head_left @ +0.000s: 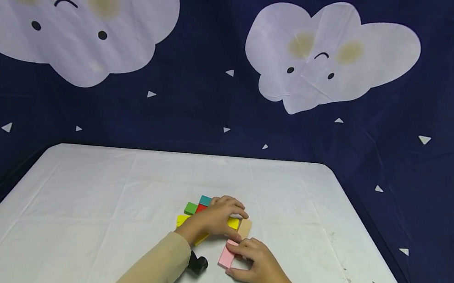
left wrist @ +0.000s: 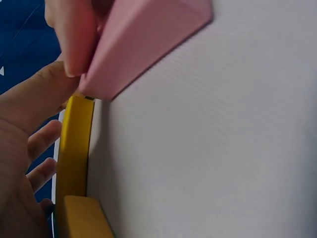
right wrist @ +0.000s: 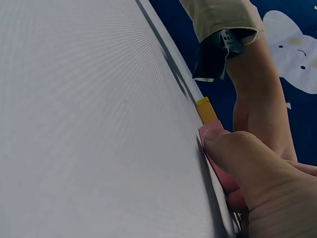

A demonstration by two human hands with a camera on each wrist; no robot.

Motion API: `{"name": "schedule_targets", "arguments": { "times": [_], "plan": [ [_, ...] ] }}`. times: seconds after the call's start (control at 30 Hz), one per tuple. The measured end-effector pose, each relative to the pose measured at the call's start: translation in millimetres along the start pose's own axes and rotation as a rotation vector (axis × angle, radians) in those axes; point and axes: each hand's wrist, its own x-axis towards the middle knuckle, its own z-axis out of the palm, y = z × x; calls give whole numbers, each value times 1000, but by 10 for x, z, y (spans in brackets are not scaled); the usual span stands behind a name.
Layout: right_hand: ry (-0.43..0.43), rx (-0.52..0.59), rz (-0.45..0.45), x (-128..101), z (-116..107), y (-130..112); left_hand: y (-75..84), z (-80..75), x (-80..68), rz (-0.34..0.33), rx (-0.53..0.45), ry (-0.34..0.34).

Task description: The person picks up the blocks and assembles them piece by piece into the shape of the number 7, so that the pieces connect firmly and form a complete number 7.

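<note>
In the head view my right hand (head_left: pixel 261 265) pinches a pink block (head_left: pixel 226 256) lengthwise, thumb at its near end and fingers at its far end. My left hand (head_left: pixel 217 216) reaches over a flat group of blocks, its thumb and fingertips at the two ends of a tan block (head_left: pixel 244 228). The pink block lies just nearer than the tan one. Beneath the left hand a yellow block (head_left: pixel 233 223) shows in part. In the left wrist view the left thumb (left wrist: pixel 42 94) is close to the pink block (left wrist: pixel 143 44), beside a yellow block (left wrist: pixel 74 148).
A green block (head_left: pixel 191 208), a red block (head_left: pixel 201 208) and a blue block (head_left: pixel 205 200) stand at the group's far left. Below the left forearm is a black object (head_left: pixel 198 265). The white table (head_left: pixel 131 186) meets a dark blue cloth (head_left: pixel 196 120) with printed clouds.
</note>
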Motion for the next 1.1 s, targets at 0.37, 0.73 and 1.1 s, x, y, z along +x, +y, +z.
{"name": "schedule_targets", "arguments": {
  "times": [0.37,0.73,1.1],
  "plan": [
    [0,-1,11,3,3,-8,-97,0,-70,0,26,16],
    [-13,-7,23,21,-9,-19,-144,-76,-127,0,42,-10],
    [11,3,-36,13,16,18,-170,-83,-148,-40,42,-11]
  ]
}}
